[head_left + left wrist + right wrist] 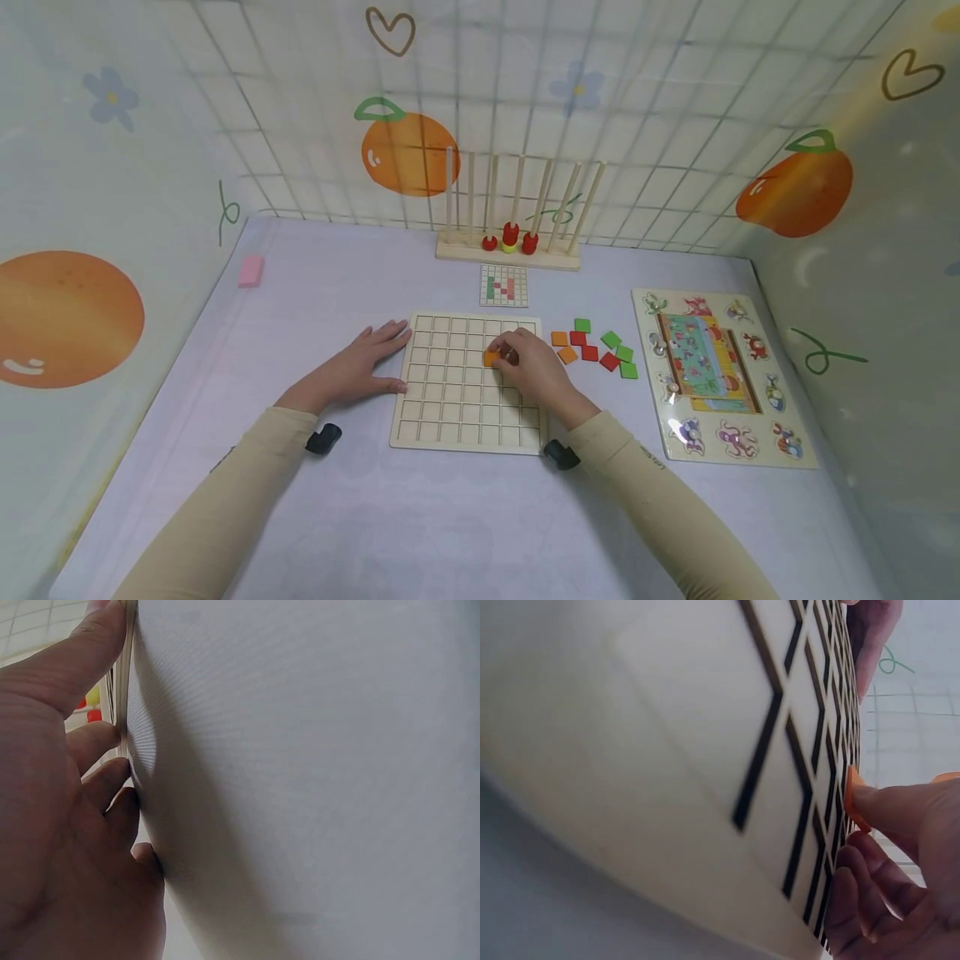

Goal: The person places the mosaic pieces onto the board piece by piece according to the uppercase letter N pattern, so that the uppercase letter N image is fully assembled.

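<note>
An orange square tile (491, 358) is pinched between the thumb and fingers of my right hand (529, 367), right at the surface of a wooden grid board (442, 408). In the right wrist view the orange tile (853, 796) stands tilted against the board's raised grid lines. My left hand (358, 367) rests flat at the board's left edge, its spread fingertips and thumb touching the rim. The left wrist view shows that thumb (82, 656) against the thin board edge. To the board's right lie several loose red, green and orange tiles (590, 353).
Behind the board lies a small pattern card (504, 286) with coloured squares. Farther back stands a wooden peg rack (508, 250) with red and yellow beads. An animal puzzle board (723, 379) lies at the right, and a pink block (251, 272) at the far left.
</note>
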`<state>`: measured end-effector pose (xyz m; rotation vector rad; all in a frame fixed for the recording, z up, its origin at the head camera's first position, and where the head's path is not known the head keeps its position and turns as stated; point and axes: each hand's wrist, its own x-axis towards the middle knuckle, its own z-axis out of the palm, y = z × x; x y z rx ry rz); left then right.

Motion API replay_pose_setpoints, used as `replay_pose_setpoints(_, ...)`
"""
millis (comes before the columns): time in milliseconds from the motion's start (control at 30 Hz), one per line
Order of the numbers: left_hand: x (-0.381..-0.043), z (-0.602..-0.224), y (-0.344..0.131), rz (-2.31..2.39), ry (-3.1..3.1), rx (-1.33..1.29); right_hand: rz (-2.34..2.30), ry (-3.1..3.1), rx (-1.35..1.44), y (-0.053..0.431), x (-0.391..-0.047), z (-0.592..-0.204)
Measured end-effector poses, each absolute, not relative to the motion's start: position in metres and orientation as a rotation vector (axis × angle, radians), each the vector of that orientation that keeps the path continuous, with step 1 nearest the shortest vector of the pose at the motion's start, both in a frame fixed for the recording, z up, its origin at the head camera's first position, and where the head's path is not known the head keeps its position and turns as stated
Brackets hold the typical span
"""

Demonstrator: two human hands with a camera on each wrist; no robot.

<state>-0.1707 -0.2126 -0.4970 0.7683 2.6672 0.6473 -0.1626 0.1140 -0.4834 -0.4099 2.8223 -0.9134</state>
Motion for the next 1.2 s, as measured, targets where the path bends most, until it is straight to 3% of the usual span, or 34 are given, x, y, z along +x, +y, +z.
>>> replay_pose_setpoints(1200,-0.1715,-0.499,-0.2138,0.634,2.66,0.751,-0.952,2.784,-0.363,0.124,-0.1562,-0.4791)
